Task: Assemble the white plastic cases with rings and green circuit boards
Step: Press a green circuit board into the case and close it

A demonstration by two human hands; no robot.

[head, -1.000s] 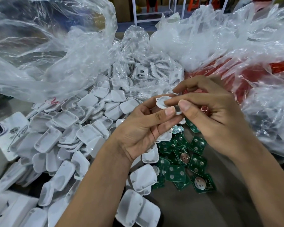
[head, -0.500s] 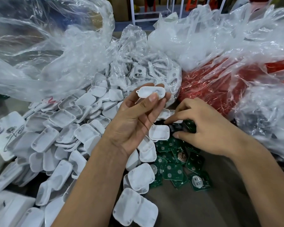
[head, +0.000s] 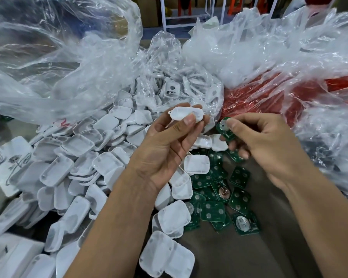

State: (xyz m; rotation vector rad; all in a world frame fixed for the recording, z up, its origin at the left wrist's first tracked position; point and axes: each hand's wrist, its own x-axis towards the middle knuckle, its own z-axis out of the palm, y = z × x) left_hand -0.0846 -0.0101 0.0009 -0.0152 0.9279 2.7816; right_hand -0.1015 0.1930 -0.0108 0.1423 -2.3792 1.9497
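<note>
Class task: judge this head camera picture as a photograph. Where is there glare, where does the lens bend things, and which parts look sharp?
Head view: glare streaks the clear plastic bags; wide-angle distortion splays the forearms and bends the edges; the left hand with its white case and the right hand pinching a green circuit board look sharp; lighting soft, shadows faint.

Left hand [head: 165, 145]: I hold it raised, fingers curled in a pinch.
Right hand [head: 267, 145]: raised beside it, thumb and forefinger pinching.

My right hand [head: 267, 145] hides much of the green board [head: 223, 128] — and I can't read what fills the red bag [head: 269, 93] through its plastic.
</note>
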